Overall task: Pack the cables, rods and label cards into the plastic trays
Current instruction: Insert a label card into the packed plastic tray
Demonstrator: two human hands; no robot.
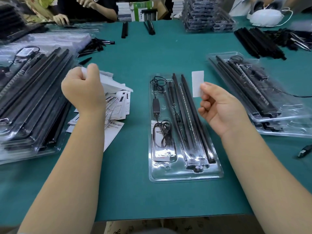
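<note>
Head view: our right hand (219, 108) pinches a blank white card (197, 83) just above the centre tray (185, 176), already loaded with rods (190, 115) and cable (163, 134). Left hand (84, 88) grips a card sheaf (111, 81). Risk: loose sheaf slipping and scattering.

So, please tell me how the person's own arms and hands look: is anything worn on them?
Nothing is worn. The left hand and the right hand are bare, without gloves, rings, or a watch. Both forearms are bare up to the picture's lower edge; no sleeve, bracelet, or marking is in view.
</note>
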